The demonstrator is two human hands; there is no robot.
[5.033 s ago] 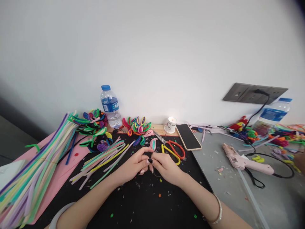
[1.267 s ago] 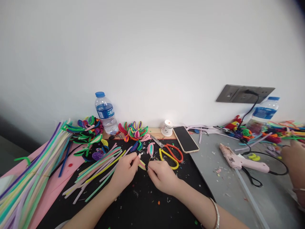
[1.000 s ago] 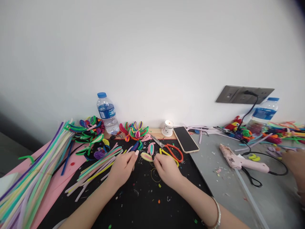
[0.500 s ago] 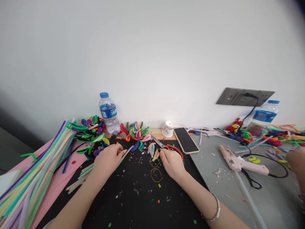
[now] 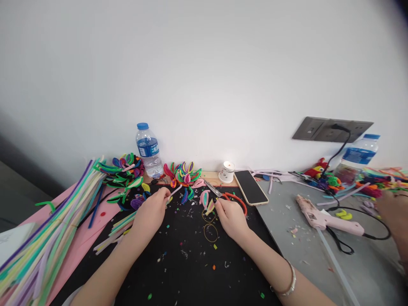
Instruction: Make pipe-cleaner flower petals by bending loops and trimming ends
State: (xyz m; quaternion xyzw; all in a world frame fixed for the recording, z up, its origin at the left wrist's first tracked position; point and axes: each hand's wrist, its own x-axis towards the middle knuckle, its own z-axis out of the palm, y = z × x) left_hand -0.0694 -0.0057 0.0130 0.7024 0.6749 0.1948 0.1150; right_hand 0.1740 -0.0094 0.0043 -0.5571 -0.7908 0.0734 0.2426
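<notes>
My left hand (image 5: 153, 211) is closed, its fingertips pinching a short pale lilac pipe cleaner (image 5: 175, 192) that points up and to the right. Under its wrist lies a bundle of cut pastel pipe cleaners (image 5: 117, 231). My right hand (image 5: 232, 219) is closed too, thumb and finger together at a small yellow and pink pipe-cleaner petal (image 5: 210, 207). A pink and teal petal (image 5: 204, 198) lies just beyond it. Orange-handled scissors (image 5: 236, 198) rest behind the right hand, partly hidden by it. Thin rubber bands (image 5: 211, 233) lie on the black mat (image 5: 191, 280).
A water bottle (image 5: 148, 148), colourful pipe-cleaner petals (image 5: 185, 175), a paper cup (image 5: 226, 172) and a phone (image 5: 251, 188) line the wall. Long pipe cleaners (image 5: 47, 250) lie left. A pink glue gun (image 5: 328, 221) and another person's hand (image 5: 393, 216) are right.
My left hand has shifted slightly right, and the lilac pipe cleaner now stands at a changed angle. My right hand stays by the petal. The other person's hand has come further into view.
</notes>
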